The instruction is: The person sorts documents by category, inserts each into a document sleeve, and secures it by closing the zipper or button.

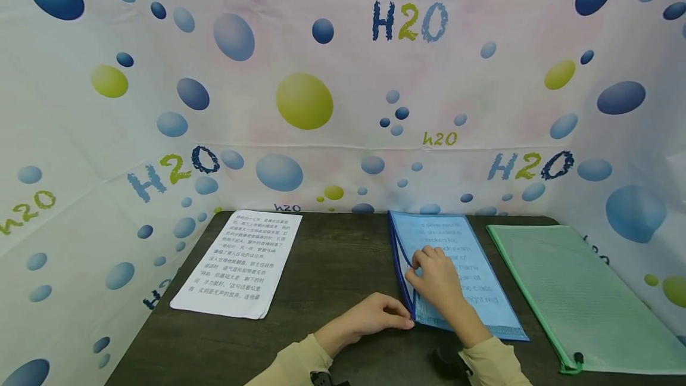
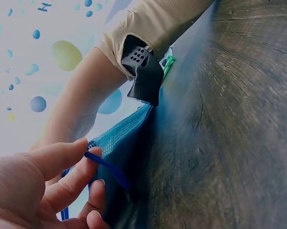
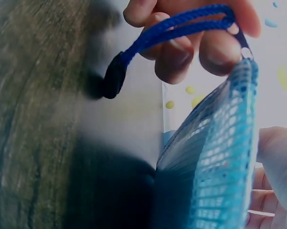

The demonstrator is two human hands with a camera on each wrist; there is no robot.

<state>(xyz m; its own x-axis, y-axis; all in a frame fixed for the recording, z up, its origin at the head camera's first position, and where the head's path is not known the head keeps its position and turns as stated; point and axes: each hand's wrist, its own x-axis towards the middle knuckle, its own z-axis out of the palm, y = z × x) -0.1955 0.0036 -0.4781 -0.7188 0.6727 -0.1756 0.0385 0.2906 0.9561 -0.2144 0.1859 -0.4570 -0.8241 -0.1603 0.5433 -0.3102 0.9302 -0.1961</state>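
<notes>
A blue mesh zipper pouch [image 1: 471, 279], with lettering showing through its top, lies on the dark table. My left hand [image 1: 370, 317] pinches the pouch's near left corner between thumb and forefinger, where the blue zipper cord [image 2: 107, 168] hangs. In the right wrist view the cord [image 3: 177, 29] loops beside those fingers and ends in a black tip. Over the pouch's left side, my right hand [image 1: 442, 279] has its fingers curled at the dark blue zipper edge, which gapes and shows white inside. Its fingertips are partly hidden.
White printed sheets [image 1: 238, 264] lie on the left of the table [image 1: 321, 267]. To the right is a green mesh zipper pouch [image 1: 595, 296] with a green cord at its near corner. A patterned curtain [image 1: 348, 76] stands behind the table.
</notes>
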